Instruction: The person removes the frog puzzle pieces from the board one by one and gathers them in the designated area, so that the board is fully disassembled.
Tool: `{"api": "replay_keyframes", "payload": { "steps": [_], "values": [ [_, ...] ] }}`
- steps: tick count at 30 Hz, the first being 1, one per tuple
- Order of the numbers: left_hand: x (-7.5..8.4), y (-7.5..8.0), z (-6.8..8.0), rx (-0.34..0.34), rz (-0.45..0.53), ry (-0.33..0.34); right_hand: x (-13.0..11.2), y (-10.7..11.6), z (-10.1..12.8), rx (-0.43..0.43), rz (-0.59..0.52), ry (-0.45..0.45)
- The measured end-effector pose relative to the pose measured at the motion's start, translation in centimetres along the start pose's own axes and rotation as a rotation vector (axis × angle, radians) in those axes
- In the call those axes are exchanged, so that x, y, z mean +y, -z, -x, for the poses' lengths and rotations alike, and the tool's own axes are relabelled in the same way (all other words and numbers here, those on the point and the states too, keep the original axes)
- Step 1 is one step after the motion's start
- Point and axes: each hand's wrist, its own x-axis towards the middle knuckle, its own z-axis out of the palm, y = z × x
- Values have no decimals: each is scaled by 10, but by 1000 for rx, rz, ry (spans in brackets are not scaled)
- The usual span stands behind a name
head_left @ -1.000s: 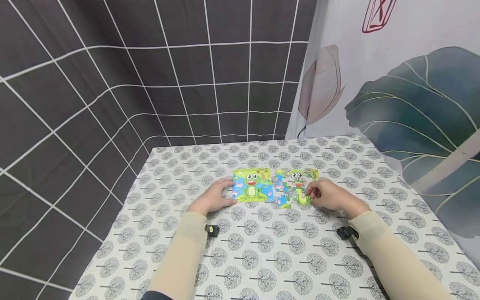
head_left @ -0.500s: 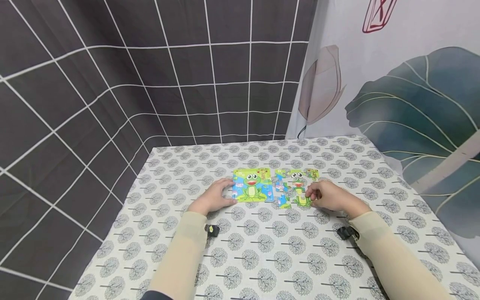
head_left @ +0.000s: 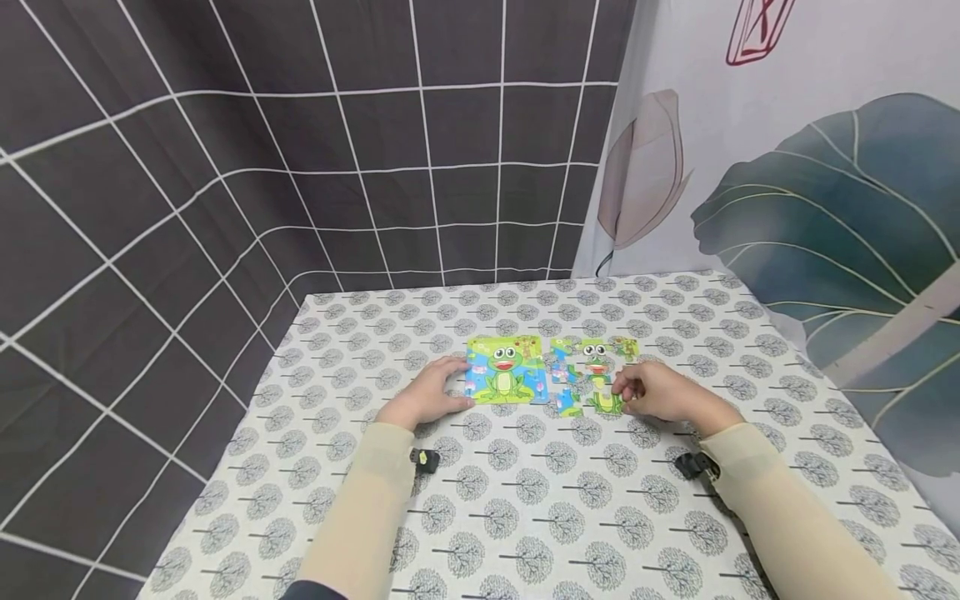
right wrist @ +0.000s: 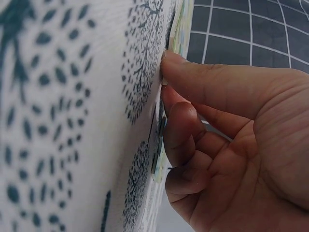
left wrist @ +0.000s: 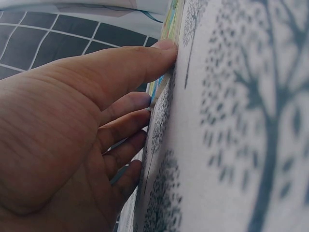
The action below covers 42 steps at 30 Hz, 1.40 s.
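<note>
My left hand (head_left: 431,392) lies at the left edge of a frog picture puzzle (head_left: 504,371), its thumb and fairly straight fingertips touching that edge. In the left wrist view, the thumb and fingers (left wrist: 128,65) reach the thin side of the picture. Right of it a second frog picture is laid out in separate jigsaw pieces (head_left: 596,357). With curled fingers, my right hand (head_left: 660,392) pinches a jigsaw piece (head_left: 606,403) showing the frog's legs, at the lower part of this picture. In the right wrist view, thumb and forefinger meet at the piece's thin edge, close over the cloth.
A blue and green piece (head_left: 567,405) lies left of the pinched piece, with a gap between. The tablecloth (head_left: 495,517) is white with a tree print. Behind the table hang a dark gridded curtain (head_left: 465,133) and a white leaf-printed cloth (head_left: 675,50).
The pinched jigsaw piece has shifted slightly down and turned straighter, and a narrow gap shows above it. The left hand and the intact frog picture have stayed in place.
</note>
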Motion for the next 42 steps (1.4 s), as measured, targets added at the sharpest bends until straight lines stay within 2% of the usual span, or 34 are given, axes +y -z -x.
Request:
{"api": "replay_keyframes", "payload": {
  "steps": [14,19,27,37,42],
  "values": [
    [-1,-1,0,3,9,10,-7,5,-3,-6,-21,-13],
    [0,-1,1,2,1,10,-16,3,-16,26,14,10],
    [1,0,0,-3,-13,14,-40,-9,-41,73,9,34],
    [3,0,1,-2,-9,18,-63,-28,-70,72,23,70],
    [3,0,1,-4,-11,19,-74,-35,-79,40,13,66]
  ]
}}
